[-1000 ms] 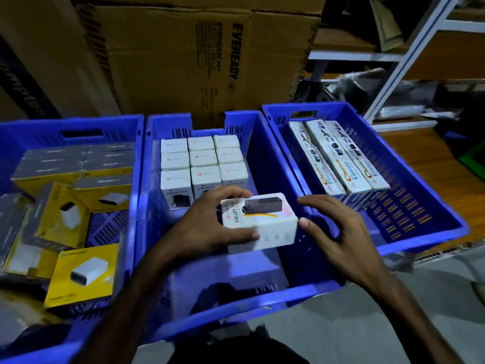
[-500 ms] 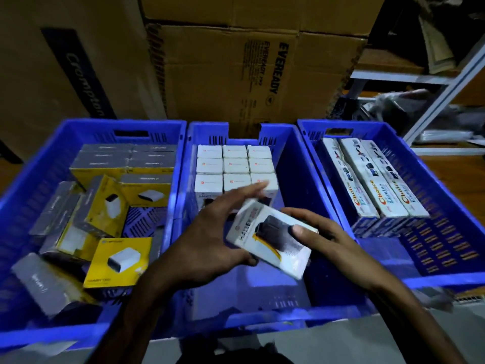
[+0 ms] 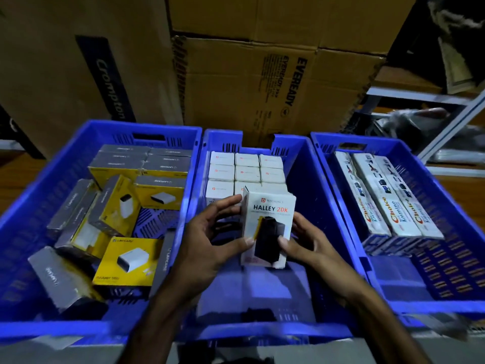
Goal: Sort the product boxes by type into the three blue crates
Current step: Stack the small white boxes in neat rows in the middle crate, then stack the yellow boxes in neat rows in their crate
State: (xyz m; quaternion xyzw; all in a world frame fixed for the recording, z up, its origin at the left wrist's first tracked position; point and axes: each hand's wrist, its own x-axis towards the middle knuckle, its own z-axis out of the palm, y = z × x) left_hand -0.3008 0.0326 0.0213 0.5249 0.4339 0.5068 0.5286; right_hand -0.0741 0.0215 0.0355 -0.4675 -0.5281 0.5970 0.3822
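A white "HALLEY 20K" box (image 3: 269, 222) stands upright over the middle blue crate (image 3: 309, 195), held between both hands. My left hand (image 3: 210, 243) grips its left edge and my right hand (image 3: 301, 240) its right edge. Behind it, matching white boxes (image 3: 246, 168) stand in neat rows at the far end of that crate. The left blue crate (image 3: 31, 206) holds yellow-and-grey boxes (image 3: 126, 261), some stacked, some loose and tilted. The right blue crate (image 3: 451, 211) holds three long white "Choice" boxes (image 3: 388, 203) side by side.
Large brown cartons (image 3: 262, 82) stand right behind the crates. A metal shelf frame (image 3: 451, 124) rises at the right. Wooden flooring (image 3: 462, 185) shows beside the right crate. The near halves of the middle and right crates show bare blue floor.
The white box has turned from lying flat and tilted to upright with its front facing me. Both hands now grip it. The view has shifted left.
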